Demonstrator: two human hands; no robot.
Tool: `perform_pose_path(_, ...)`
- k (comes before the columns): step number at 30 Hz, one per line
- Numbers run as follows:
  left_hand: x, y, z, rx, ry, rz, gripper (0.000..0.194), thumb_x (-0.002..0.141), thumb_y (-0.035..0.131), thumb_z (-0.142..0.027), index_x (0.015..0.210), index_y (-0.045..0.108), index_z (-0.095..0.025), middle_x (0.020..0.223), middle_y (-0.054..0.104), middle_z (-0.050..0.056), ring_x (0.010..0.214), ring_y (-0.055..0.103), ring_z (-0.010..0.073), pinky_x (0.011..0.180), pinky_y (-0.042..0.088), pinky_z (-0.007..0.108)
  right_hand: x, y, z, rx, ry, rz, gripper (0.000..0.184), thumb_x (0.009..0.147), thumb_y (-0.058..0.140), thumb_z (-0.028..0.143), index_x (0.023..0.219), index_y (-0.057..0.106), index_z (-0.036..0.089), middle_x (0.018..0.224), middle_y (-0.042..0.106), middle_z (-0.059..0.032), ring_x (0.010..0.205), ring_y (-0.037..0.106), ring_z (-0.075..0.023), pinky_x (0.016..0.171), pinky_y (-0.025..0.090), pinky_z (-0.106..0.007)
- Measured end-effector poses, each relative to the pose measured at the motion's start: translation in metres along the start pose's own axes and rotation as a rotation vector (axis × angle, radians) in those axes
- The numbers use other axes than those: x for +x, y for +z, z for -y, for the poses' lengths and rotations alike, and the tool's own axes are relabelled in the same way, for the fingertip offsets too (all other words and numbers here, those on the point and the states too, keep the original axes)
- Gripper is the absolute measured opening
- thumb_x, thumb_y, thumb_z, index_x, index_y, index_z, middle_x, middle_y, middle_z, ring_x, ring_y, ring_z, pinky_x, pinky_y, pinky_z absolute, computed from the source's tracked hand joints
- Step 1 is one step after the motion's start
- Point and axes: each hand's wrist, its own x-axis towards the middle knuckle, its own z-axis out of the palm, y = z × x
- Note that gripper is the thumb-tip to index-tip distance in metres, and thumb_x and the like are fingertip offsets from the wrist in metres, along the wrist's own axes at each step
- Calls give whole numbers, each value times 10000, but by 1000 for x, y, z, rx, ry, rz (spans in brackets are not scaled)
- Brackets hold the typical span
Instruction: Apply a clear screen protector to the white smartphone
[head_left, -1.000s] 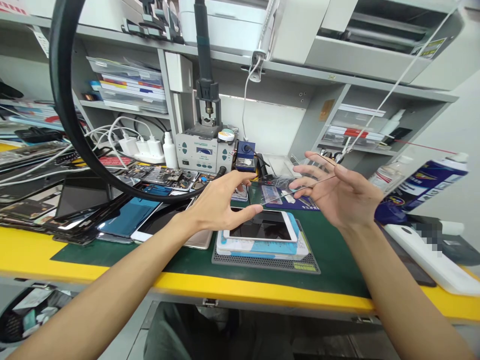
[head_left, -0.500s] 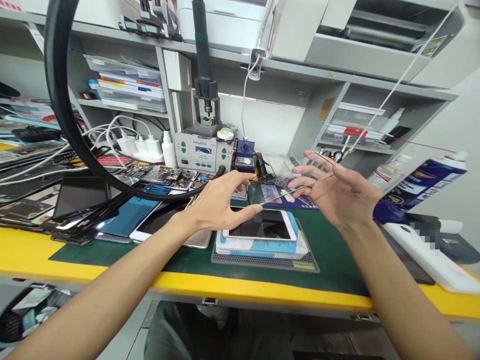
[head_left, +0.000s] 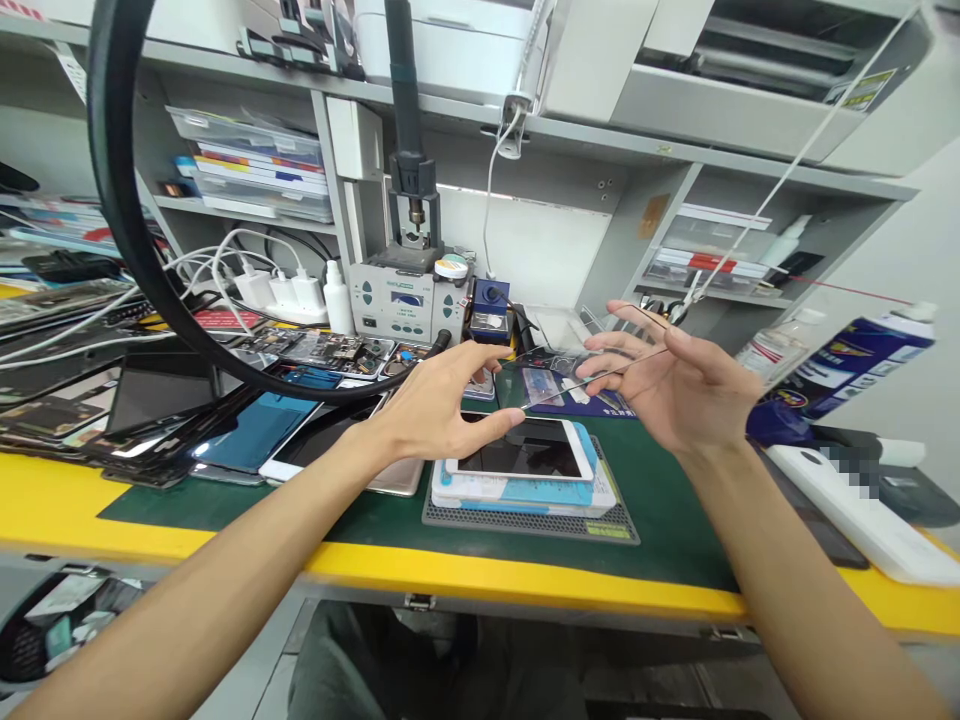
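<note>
Head view: left hand (head_left: 442, 400) showing its back, right hand (head_left: 697, 395) its palm, both holding clear sheet (head_left: 574, 388) edgewise, thumbs spreading wide.

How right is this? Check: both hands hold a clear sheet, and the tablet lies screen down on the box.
Screen down is wrong: the head view shows the tablet screen up on the box. Both hands hold the clear sheet.

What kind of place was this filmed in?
Probably an electronics repair bench: bare circuit boards lie beside stacked phones and tablets, a station with knobs and a small display stands behind, and hands hold a clear sheet above a white tablet.
</note>
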Motion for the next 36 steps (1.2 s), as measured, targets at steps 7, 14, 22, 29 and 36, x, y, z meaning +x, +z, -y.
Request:
perform_pose_path(7,0,2,2,5,18,-24,649,905,658,-546,1411,541,-157,1259,680,108,1041,676,237,918,520,387,-1,0,0,11,-1,-2,389,850,632,449,1192,653,264,1024,755,-83,897,723,-322,714,573,-458)
perform_pose_path(14,0,1,3,-3,20,-14,651,912,653,-548,1412,540,-145,1232,683,105,1021,676,230,911,520,395,0,0,0,14,0,5,390,854,630,450,1196,652,261,1027,752,-84,895,721,-319,712,570,-451)
perform_pose_path(22,0,1,3,2,23,-23,656,907,656,-549,1415,535,-151,1231,683,112,1035,673,239,911,521,395,0,0,0,2,-4,7,391,856,626,455,1198,651,267,1031,753,-76,895,723,-309,720,572,-451)
perform_pose_path(29,0,1,2,7,15,-14,655,905,654,-563,1417,533,-171,1276,678,118,1054,679,244,924,534,398,-1,1,1,7,-4,-2,400,850,638,449,1200,656,256,1028,755,-80,887,727,-313,712,575,-449)
perform_pose_path(36,0,1,3,8,19,-17,666,903,656,-559,1420,535,-157,1271,680,118,1056,680,240,923,535,393,-1,1,0,3,-6,-5,387,856,629,446,1194,662,261,1019,761,-75,879,729,-315,710,578,-461)
